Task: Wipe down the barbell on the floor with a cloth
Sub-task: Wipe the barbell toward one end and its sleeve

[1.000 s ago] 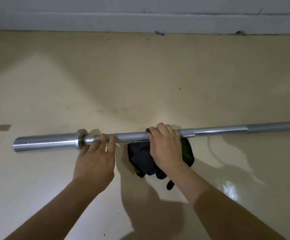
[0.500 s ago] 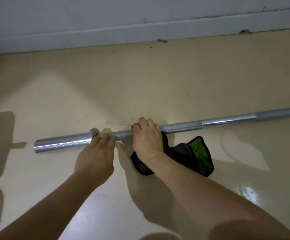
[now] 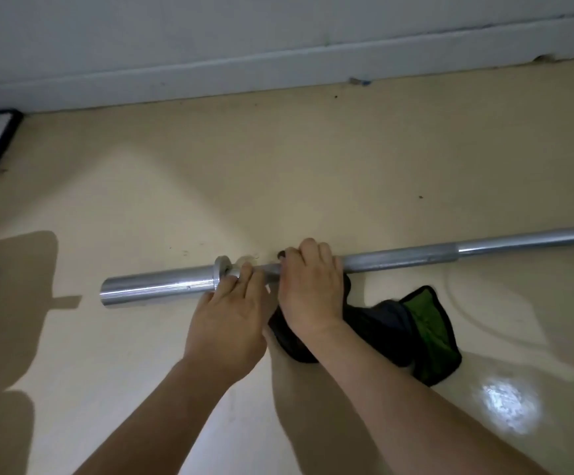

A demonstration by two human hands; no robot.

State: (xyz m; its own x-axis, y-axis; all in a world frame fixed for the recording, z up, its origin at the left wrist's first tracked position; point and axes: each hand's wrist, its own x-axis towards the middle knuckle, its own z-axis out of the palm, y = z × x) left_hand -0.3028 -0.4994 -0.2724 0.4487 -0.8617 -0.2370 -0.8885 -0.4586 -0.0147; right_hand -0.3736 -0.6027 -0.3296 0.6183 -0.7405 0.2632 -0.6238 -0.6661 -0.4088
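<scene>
Steel barbell [image 3: 398,260] lies on the beige floor [image 3: 278,166]. On the shaft side of its collar [image 3: 222,274], just beside it, the left hand [image 3: 230,313] curls its fingers over the shaft. Next along from the collar, the right hand [image 3: 313,289] grips the dark, green-lined cloth [image 3: 398,323] round the shaft, its loose end on the floor. This looks like mid-wipe near the collar; the next stroke probably calls for sliding the cloth away from it

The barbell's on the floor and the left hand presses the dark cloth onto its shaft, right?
No: the head view shows the right hand pressing the dark cloth onto the shaft of the barbell; the left hand holds bare metal by the collar.
</scene>
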